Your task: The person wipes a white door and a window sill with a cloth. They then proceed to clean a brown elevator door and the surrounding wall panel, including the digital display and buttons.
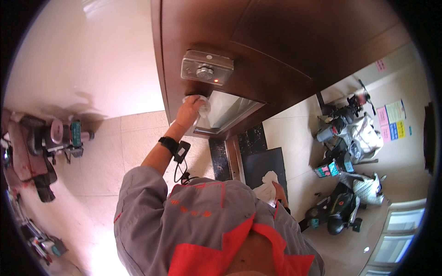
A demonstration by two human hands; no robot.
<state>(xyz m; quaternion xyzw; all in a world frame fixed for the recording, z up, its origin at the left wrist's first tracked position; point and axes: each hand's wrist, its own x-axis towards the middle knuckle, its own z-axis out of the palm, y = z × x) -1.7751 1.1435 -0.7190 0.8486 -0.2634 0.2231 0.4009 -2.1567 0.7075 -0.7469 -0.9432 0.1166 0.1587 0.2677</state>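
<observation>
My left hand (pixel 189 111) holds a crumpled white cloth (pixel 204 107) against a brown door (pixel 269 55), at the corner of its narrow glass pane (pixel 222 107). Just above that hand, a metal rim lock (pixel 207 67) with a round knob and a lit red light is mounted on the door. Lower and to the right, my right hand (pixel 280 194) hangs beside my body, closed on another white cloth (pixel 267 189). A black device with a cable is at my left wrist.
A dark mat (pixel 264 165) lies beside the door's threshold (pixel 233 158). Electric scooters (pixel 51 141) stand along the left wall; more scooters (pixel 340 207), some with pale covers, are parked at the right. Papers (pixel 392 119) hang on the right wall.
</observation>
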